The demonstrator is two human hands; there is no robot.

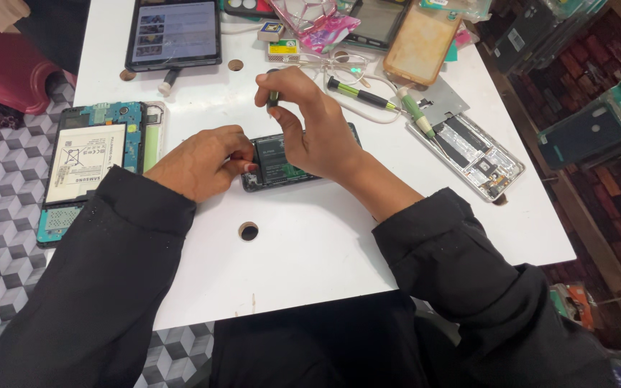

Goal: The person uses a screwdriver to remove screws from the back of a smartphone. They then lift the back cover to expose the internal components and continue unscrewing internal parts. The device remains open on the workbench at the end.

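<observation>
At the centre of the table, the left hand pinches the opened phone while the right hand pinches a small screwdriver upright at its 12 o'clock edge; a slip could gouge the board.

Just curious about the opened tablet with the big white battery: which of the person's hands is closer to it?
Left. The left hand lies just beside the opened tablet, steadying the small phone; the right hand is farther off, holding a screwdriver.
</observation>
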